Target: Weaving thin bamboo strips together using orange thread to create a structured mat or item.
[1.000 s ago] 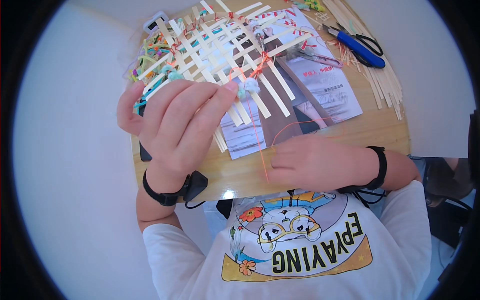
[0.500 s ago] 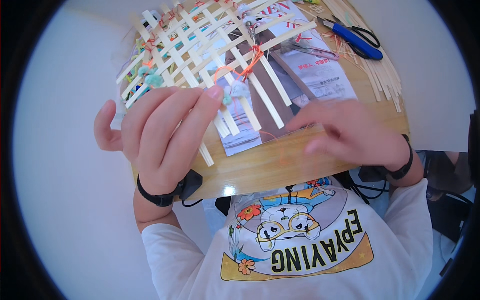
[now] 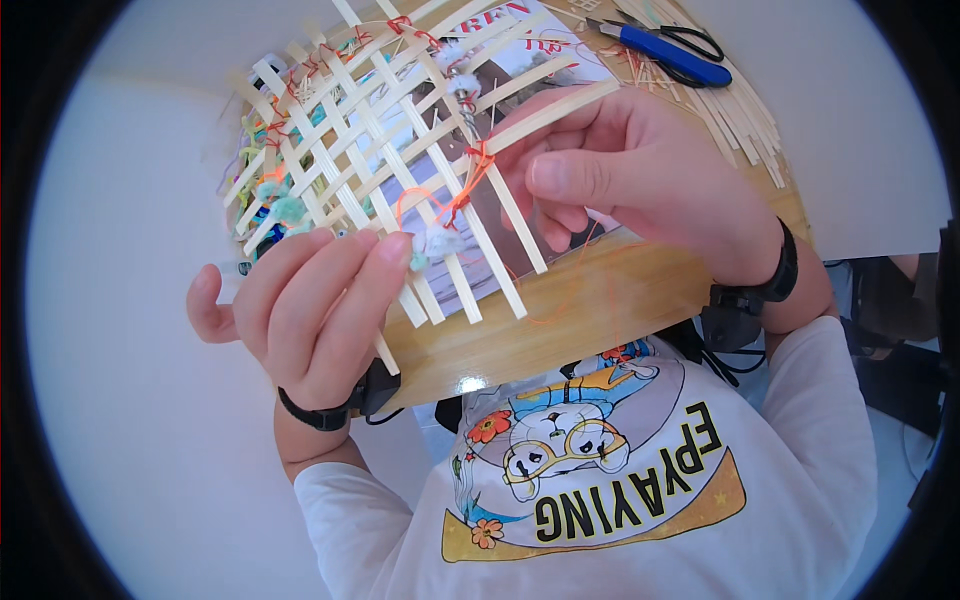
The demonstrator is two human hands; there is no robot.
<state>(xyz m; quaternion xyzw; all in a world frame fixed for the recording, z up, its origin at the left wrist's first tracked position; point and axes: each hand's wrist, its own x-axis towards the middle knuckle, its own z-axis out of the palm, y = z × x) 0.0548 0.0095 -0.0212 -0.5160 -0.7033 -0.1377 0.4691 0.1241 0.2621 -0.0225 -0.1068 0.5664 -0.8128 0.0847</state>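
Note:
A lattice of crossed pale wooden strips [image 3: 375, 130] is tilted up over the table, its joints tied with red and orange thread. My left hand [image 3: 320, 305] grips its lower left edge, thumb and fingers closed on the strips beside a pale fluffy yarn tuft [image 3: 438, 241]. My right hand [image 3: 640, 175] is at the lattice's right edge, near a knot of orange thread [image 3: 480, 160]. Its fingers curl partly behind the strips and the thumb lies in front. What they hold, if anything, is hidden. Loose orange thread [image 3: 578, 280] trails below this hand.
Beneath the lattice lies a printed magazine page [image 3: 590, 62] on the wooden table [image 3: 440, 350]. Blue-handled cutters [image 3: 675, 55] and a bundle of loose thin strips [image 3: 745, 120] lie at the far right. Coloured yarn [image 3: 245, 165] bunches at the left.
My right hand has moved up and left from the table's front to the lattice's right edge. The lattice and my left hand have shifted slightly left and nearer.

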